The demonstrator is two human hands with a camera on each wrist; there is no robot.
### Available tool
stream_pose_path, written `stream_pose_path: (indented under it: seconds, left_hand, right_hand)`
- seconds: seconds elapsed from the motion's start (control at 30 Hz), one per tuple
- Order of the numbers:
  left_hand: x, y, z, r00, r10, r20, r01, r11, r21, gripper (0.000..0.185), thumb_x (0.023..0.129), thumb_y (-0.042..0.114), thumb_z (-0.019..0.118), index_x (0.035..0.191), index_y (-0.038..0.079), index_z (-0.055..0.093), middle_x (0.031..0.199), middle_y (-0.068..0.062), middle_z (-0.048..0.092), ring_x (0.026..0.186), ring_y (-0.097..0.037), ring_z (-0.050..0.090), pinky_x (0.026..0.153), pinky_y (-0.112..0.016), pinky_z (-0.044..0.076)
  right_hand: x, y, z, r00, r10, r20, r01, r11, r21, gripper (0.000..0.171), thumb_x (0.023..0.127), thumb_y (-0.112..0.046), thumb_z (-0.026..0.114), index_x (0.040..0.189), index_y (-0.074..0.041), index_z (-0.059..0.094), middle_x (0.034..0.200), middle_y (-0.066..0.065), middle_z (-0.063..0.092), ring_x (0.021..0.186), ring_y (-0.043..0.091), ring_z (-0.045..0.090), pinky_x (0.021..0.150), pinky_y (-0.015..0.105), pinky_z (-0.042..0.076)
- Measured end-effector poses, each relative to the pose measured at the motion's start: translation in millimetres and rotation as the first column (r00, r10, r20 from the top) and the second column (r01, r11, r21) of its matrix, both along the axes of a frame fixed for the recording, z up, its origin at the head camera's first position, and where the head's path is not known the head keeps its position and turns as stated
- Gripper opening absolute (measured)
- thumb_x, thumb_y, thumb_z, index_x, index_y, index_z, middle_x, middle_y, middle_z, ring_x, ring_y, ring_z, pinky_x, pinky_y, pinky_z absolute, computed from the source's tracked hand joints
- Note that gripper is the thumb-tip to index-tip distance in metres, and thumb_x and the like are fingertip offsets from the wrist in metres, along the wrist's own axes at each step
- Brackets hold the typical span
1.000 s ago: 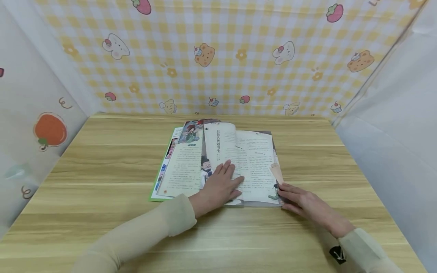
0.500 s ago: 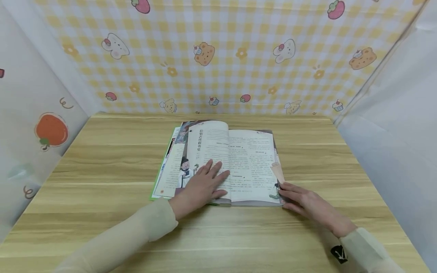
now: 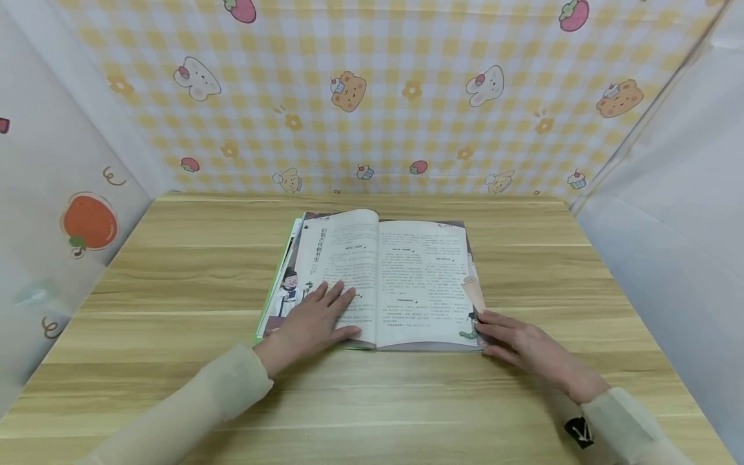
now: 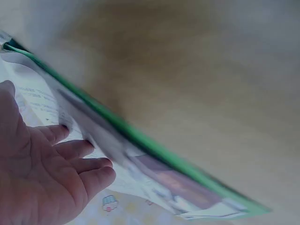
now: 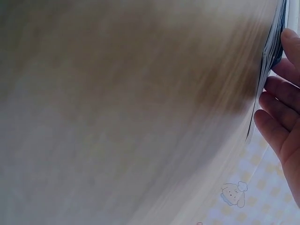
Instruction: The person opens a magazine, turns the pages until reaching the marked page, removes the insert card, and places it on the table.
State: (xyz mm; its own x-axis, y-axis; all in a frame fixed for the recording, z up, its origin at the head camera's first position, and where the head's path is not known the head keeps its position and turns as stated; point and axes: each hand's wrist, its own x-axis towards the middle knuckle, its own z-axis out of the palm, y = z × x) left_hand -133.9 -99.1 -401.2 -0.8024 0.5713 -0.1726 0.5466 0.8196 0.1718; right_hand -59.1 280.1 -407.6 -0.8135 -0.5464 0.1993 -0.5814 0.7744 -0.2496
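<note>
Book (image 3: 401, 278): open, lying flat near the middle of the table (image 3: 174, 271), spine running away from the person. Printed text on both visible pages; a cartoon figure in a dark hat at the lower left of the left page. Green cover edge shows along the left side under the pages (image 4: 154, 150).

Left hand (image 3: 314, 320): palm down on the lower part of the left page, fingers straight and spread, pressing the page flat. Nothing is gripped. In the left wrist view the fingertips (image 4: 93, 147) lie on the paper just inside the green edge; that view is blurred.

Right hand (image 3: 517, 345): at the lower right corner of the book, fingers extended toward the page edges and touching them. The right wrist view shows the fingertips (image 5: 281, 86) against the stacked page edges (image 5: 269, 56); whether a page is pinched, cannot tell.

Page corner (image 3: 473, 294): a turned-up tan flap at the right page's outer edge, just above the right hand.

Sleeves: pale beige on both arms.

Surroundings: wooden table; yellow checked backdrop (image 3: 372, 97) with cartoon animals behind; white panels at either side, an orange fruit picture (image 3: 88, 223) on the left one.
</note>
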Motion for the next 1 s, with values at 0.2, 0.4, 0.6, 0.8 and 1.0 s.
stream_pose_path:
  seconds: [0.2, 0.4, 0.6, 0.8, 1.0]
  left_hand:
    - [2.2, -5.0, -4.9, 1.000, 0.015, 0.004, -0.015, 1.000, -0.011, 0.084, 0.088, 0.066, 0.044, 0.149, 0.011, 0.028, 0.155, -0.014, 0.023, 0.141, -0.041, 0.018, 0.112, -0.051, 0.022]
    - [4.6, -6.1, -2.2, 0.999, 0.042, 0.004, -0.041, 0.998, -0.056, 0.087, 0.085, 0.068, 0.047, 0.149, 0.012, 0.028, 0.155, -0.013, 0.022, 0.141, -0.042, 0.016, 0.112, -0.053, 0.022]
    - [4.0, -2.8, 0.6, 0.999, 0.027, -0.029, -0.030, 0.996, -0.088, 0.086, 0.085, 0.065, 0.050, 0.146, 0.008, 0.033, 0.152, -0.017, 0.028, 0.140, -0.040, 0.021, 0.111, -0.053, 0.025]
    - [5.3, 0.8, 0.6, 1.000, 0.026, -0.015, -0.027, 0.995, -0.092, 0.087, 0.085, 0.061, 0.054, 0.145, 0.002, 0.032, 0.151, -0.021, 0.027, 0.139, -0.039, 0.026, 0.109, -0.051, 0.029]
    - [7.5, 0.3, -1.6, 0.999, 0.017, -0.035, -0.020, 0.996, -0.091, 0.087, 0.087, 0.062, 0.050, 0.147, 0.003, 0.029, 0.152, -0.021, 0.024, 0.140, -0.039, 0.024, 0.109, -0.049, 0.031]
  right_hand:
    - [-0.9, 2.0, -0.6, 1.000, 0.014, -0.021, -0.014, 1.000, -0.008, 0.038, 0.078, -0.014, 0.075, 0.113, 0.000, 0.067, 0.122, 0.017, 0.062, 0.111, 0.032, 0.060, 0.083, 0.042, 0.052]
    - [-2.0, 2.0, -1.0, 0.999, 0.029, -0.024, -0.030, 1.000, -0.009, 0.037, 0.079, -0.014, 0.074, 0.113, 0.000, 0.067, 0.122, 0.017, 0.062, 0.110, 0.032, 0.061, 0.083, 0.042, 0.053]
    - [-2.7, 2.1, -1.0, 0.999, 0.029, -0.030, -0.029, 1.000, 0.005, 0.034, 0.080, -0.009, 0.073, 0.112, 0.000, 0.068, 0.121, 0.017, 0.063, 0.110, 0.031, 0.061, 0.082, 0.041, 0.053]
    - [-3.6, 2.3, 0.1, 0.998, 0.044, -0.050, -0.042, 0.999, 0.030, 0.033, 0.077, 0.001, 0.071, 0.110, 0.001, 0.069, 0.120, 0.019, 0.063, 0.108, 0.032, 0.061, 0.082, 0.041, 0.053]
    - [-2.8, 1.5, 2.7, 0.999, 0.036, -0.041, -0.034, 0.998, 0.043, 0.032, 0.077, 0.004, 0.071, 0.108, 0.000, 0.070, 0.118, 0.018, 0.064, 0.107, 0.032, 0.062, 0.082, 0.040, 0.053]
